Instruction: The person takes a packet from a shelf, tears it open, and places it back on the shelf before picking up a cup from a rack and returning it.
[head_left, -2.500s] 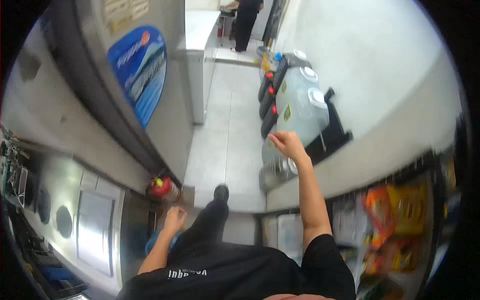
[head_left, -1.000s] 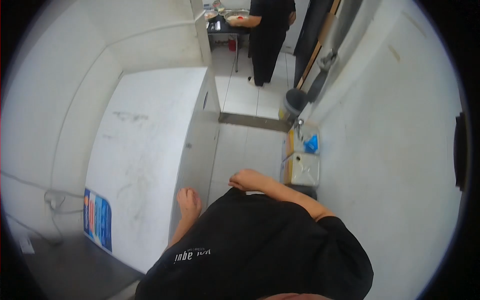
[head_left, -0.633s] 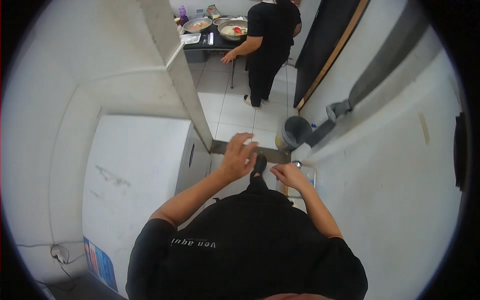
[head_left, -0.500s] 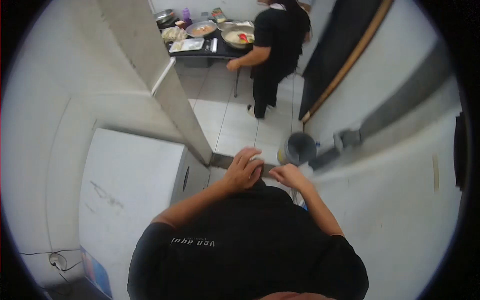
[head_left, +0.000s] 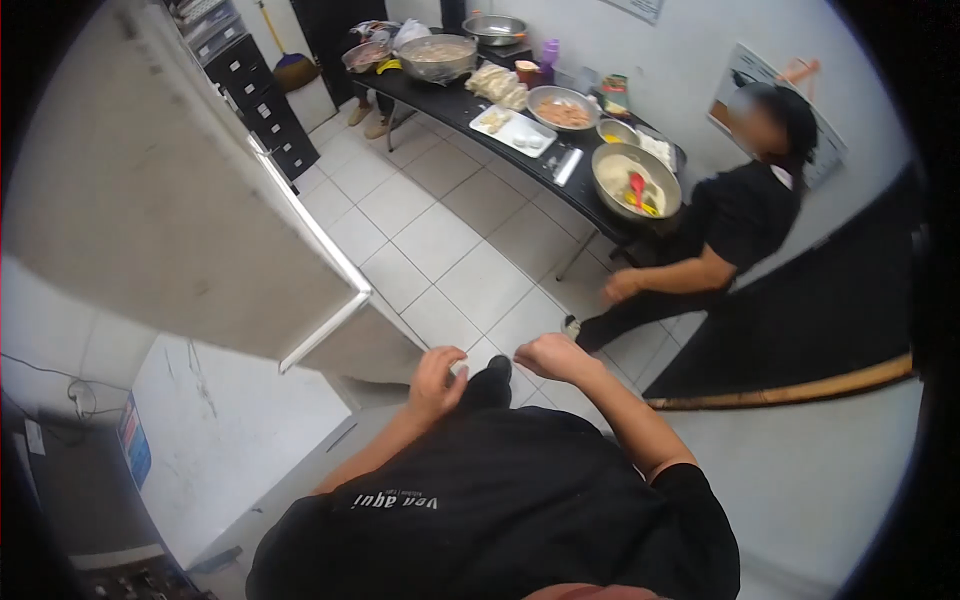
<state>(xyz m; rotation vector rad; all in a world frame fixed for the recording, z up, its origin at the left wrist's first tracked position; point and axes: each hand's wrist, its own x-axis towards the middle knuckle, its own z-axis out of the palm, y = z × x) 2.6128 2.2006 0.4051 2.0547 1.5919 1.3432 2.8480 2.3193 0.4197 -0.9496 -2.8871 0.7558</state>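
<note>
— So, what do our fingers hold?

— Nothing that we can see. Our left hand [head_left: 437, 385] hangs before us, its fingers lightly curled and the thumb apart. On our right hand [head_left: 555, 358] the fingers are bent and drawn close; we can't tell whether they close fully.

— And what lies nearest?

— One shoe [head_left: 500, 366] shows between the two hands, out ahead on the tiles [head_left: 435, 240], so we take this for a stride. On the left, the wall end [head_left: 375, 345] stands near our left hand, seemingly apart from it, with the white chest [head_left: 240, 440] nearer us.

— How do we walk this stretch well?

— We'd set the shoe down flat, keep both hands close in, and leave room beside the wall end. On the right, we'd mind the co-worker's hand [head_left: 622, 286], low and just beyond our right one; a wide swing might knock it.

— What's farther out?

— The black table [head_left: 440, 100], well apart from our hands. The bowl [head_left: 612, 203] with the red spoon [head_left: 637, 188] stands at its near right end, the tray [head_left: 513, 128] left of it. We'd keep clear of the table leg [head_left: 577, 258] too.
</note>
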